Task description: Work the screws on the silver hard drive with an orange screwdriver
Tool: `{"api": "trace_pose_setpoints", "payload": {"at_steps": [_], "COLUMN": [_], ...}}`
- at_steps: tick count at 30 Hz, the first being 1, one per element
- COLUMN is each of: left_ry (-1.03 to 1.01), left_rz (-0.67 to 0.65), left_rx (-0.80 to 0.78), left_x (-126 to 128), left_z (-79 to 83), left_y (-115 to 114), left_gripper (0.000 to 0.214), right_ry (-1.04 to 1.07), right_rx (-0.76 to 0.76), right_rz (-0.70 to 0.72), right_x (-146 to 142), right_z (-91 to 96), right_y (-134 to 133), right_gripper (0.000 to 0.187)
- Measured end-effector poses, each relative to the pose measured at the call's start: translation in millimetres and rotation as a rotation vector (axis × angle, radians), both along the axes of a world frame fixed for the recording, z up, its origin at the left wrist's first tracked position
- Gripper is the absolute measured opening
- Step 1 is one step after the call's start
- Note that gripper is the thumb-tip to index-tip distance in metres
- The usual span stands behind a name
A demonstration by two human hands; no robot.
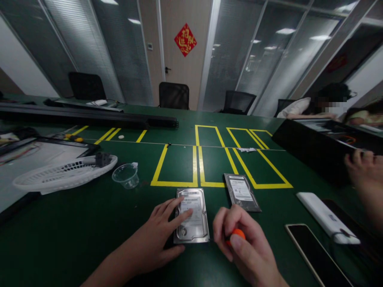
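A silver hard drive (196, 223) with a label lies flat on the green table in front of me. Across its left side and label rest the spread fingers of my left hand (166, 223). My right hand (247, 239), just right of that drive, is closed around a rounded orange object (238, 235); most of it is hidden by the fingers, so its kind does not show. A second hard drive (241, 193) lies slightly tilted beyond my right hand.
To the left are a clear plastic cup (127, 175) and a white basket (66, 173). A phone (317, 255) and a white power bank (327, 217) lie to the right. Another person's hand (365, 167) is beside a black case (314, 151). Yellow tape (176, 184) marks the table.
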State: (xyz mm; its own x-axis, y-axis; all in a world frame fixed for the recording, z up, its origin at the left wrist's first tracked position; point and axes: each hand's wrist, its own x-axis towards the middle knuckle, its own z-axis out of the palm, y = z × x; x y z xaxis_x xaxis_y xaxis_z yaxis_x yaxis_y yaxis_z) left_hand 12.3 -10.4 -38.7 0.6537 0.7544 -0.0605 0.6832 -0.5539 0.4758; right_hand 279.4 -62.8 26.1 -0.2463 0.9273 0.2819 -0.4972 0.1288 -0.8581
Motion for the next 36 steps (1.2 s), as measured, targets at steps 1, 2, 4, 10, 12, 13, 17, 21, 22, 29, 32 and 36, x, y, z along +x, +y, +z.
{"api": "trace_pose_setpoints", "payload": {"at_steps": [1,2,4,10,12,13,17,21,22,29,32,36], "left_ry": [0.001,-0.002,-0.012,-0.015,-0.012,-0.014,-0.026,-0.024,-0.022,-0.004,-0.008,-0.004], "left_rz": [0.000,-0.001,-0.003,0.007,0.007,0.006,-0.001,0.001,0.004,0.011,0.010,0.008], "left_rx": [-0.003,-0.003,-0.005,-0.011,-0.011,-0.008,0.011,0.011,0.006,-0.026,-0.026,-0.028], "left_x": [0,0,0,0,0,0,-1,-1,-1,0,-1,-1], "left_z": [0.6,0.9,0.7,-0.9,-0.6,-0.5,-1.4,-2.7,-2.7,-1.5,-2.0,-2.3], "left_y": [0,0,0,1,0,0,-1,-1,-1,-1,-1,-1], "left_gripper": [0.101,0.101,0.101,0.103,0.103,0.103,0.103,0.104,0.104,0.104,0.103,0.101], "right_ry": [-0.009,-0.021,-0.041,-0.034,-0.031,-0.025,0.002,0.031,0.032,0.020,0.053,0.054], "right_rx": [-0.001,0.000,0.018,0.032,0.035,0.036,0.013,0.014,0.010,0.006,0.031,0.004], "right_rz": [-0.001,0.001,0.013,-0.003,-0.020,-0.028,-0.021,0.007,0.013,-0.001,-0.009,0.012], "right_x": [0,1,2,5,5,5,4,4,4,6,5,4], "right_z": [0.5,1.0,1.5,0.1,-1.0,-1.7,-4.2,-1.9,-0.7,-4.2,-10.1,-9.2], "right_y": [0,1,2,6,6,6,5,5,5,6,6,5], "right_gripper": [0.020,0.024,0.033,0.034,0.028,0.025,0.021,0.030,0.035,0.028,0.020,0.018]}}
